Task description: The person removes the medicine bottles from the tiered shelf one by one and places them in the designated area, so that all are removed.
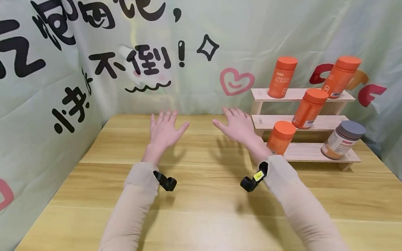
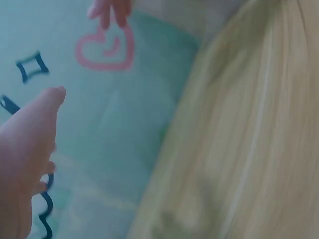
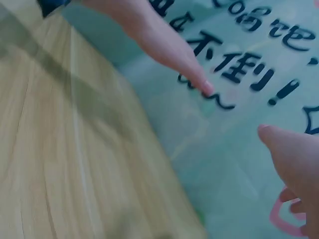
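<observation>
Both hands reach out over the wooden table, palms down with fingers spread. My left hand holds nothing; its thumb points right. My right hand is also bare of any object, its thumb pointing left. Nearest to the right forearm, an orange bottle with an orange lid stands on the low step of a wooden tiered rack, partly behind the wrist. In the left wrist view the left hand shows in front of the printed cloth. The right wrist view shows the right hand and, beyond it, the left.
On the rack's upper tiers stand more orange bottles, and a white-labelled bottle with a grey lid is at the low step's right end. A pale cloth backdrop with black lettering and pink hearts hangs behind and left of the table.
</observation>
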A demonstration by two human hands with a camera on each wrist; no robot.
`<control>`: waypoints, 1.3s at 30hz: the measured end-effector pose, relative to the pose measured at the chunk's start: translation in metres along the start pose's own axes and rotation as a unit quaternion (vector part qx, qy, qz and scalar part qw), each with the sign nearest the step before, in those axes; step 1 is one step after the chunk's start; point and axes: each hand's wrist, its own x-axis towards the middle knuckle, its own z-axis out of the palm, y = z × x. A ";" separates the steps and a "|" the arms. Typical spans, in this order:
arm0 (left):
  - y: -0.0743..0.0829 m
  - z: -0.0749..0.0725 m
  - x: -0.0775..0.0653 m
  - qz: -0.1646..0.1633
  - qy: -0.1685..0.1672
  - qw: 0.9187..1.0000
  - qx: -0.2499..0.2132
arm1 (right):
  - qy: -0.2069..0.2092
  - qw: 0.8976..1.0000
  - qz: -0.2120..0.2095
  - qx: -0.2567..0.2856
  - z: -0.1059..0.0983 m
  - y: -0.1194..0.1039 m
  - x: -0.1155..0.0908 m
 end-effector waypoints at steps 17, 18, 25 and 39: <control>0.085 -0.011 -0.046 0.063 0.037 0.936 -0.343 | 0.131 0.958 -0.058 0.247 -0.067 0.029 -0.081; 0.090 -0.010 -0.047 0.070 0.034 0.930 -0.360 | 0.144 0.955 -0.054 0.253 -0.070 0.034 -0.086; 0.128 0.001 -0.055 0.104 0.000 0.903 -0.416 | 0.222 0.929 -0.020 0.294 -0.088 0.078 -0.124; 0.173 0.044 -0.044 0.088 -0.074 0.896 -0.430 | 0.296 0.859 0.107 0.405 -0.101 0.180 -0.191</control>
